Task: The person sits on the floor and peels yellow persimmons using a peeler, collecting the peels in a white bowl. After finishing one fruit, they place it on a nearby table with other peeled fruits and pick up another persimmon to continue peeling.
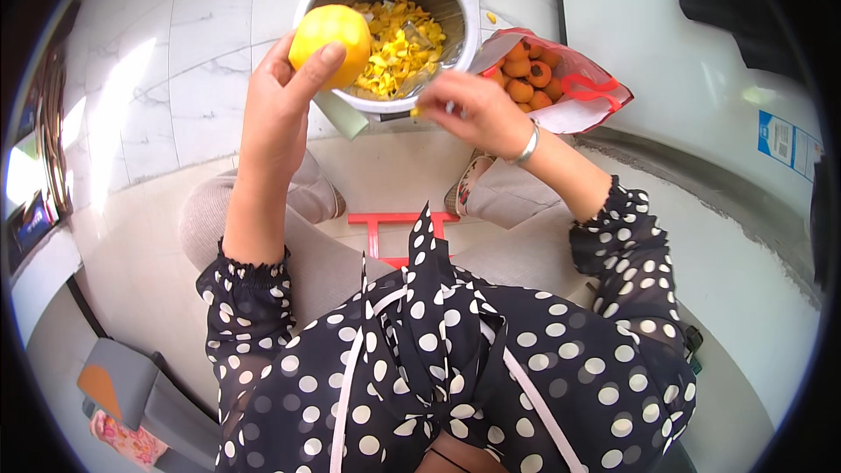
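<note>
My left hand [282,89] grips a round, peeled yellow-orange fruit [332,43], thumb across its near side, above the left rim of a white bin [468,26]. Cut facets run over the fruit's surface. Inside the bin lie many yellow peel scraps [401,59] on a clear plastic liner. My right hand [476,108] is bent at the bin's near right rim, blurred, its fingers drawn together. A small yellow bit shows at its fingertips, and something pale glints between the fingers; whether it holds a tool cannot be made out.
A red-and-white bag [594,108] of orange persimmons [519,69] stands right of the bin. A pale green flat strip [345,117] hangs by the near rim. A red stool frame [373,236] is between my legs. A white cabinet-like body [631,6] borders the right.
</note>
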{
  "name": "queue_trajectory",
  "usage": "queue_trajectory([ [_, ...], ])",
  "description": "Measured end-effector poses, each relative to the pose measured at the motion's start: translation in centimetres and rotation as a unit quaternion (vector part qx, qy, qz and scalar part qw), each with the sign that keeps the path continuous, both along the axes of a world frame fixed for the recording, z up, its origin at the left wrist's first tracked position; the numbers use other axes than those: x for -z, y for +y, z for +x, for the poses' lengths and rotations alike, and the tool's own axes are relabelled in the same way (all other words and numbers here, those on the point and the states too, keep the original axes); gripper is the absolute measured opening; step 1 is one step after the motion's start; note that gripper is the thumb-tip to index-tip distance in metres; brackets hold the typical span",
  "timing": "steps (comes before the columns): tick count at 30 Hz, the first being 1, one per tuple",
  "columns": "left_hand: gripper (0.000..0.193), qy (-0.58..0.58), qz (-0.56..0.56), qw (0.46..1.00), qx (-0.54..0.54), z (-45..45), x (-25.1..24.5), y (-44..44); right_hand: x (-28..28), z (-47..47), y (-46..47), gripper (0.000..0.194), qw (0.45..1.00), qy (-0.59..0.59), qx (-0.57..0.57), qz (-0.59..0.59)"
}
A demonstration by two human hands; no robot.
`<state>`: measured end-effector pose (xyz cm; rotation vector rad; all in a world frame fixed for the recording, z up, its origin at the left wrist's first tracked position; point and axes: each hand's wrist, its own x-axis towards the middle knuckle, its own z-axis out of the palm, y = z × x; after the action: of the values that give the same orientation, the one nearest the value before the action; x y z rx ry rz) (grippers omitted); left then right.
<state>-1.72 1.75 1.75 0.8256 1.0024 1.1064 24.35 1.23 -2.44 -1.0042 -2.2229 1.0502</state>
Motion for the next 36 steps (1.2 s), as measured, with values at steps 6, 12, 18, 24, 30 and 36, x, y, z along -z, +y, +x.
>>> queue_trajectory([
  [6, 0.053, 0.002, -0.007, 1.000, -0.003, -0.2, -0.2, 0.0, 3.7, -2.1, 6.4, 0.011, 0.956, -0.169, 0.084, 0.226],
  [12, 0.068, 0.008, -0.028, 1.000, -0.002, -0.1, -0.2, 0.0, 5.1, -3.1, 9.5, 0.014, 0.935, -0.226, 0.014, 0.272],
  [18, 0.077, 0.015, -0.073, 0.997, -0.006, -0.2, 0.7, 0.0, 6.9, -2.1, 10.7, 0.014, 0.934, -0.263, -0.096, 0.222],
  [24, 0.079, 0.024, -0.109, 0.993, -0.029, 0.0, 1.0, 0.4, 2.9, 1.6, 15.7, 0.018, 0.976, -0.178, -0.101, -0.077],
  [30, 0.086, 0.055, -0.133, 0.989, -0.029, 0.5, 1.1, 0.7, 12.4, 13.2, 33.1, 0.020, 0.965, -0.217, 0.141, -0.036],
  [36, 0.098, 0.138, -0.135, 0.981, -0.005, 0.8, 1.4, 1.4, 30.1, 23.8, 35.7, 0.023, 0.838, -0.443, 0.260, -0.181],
])
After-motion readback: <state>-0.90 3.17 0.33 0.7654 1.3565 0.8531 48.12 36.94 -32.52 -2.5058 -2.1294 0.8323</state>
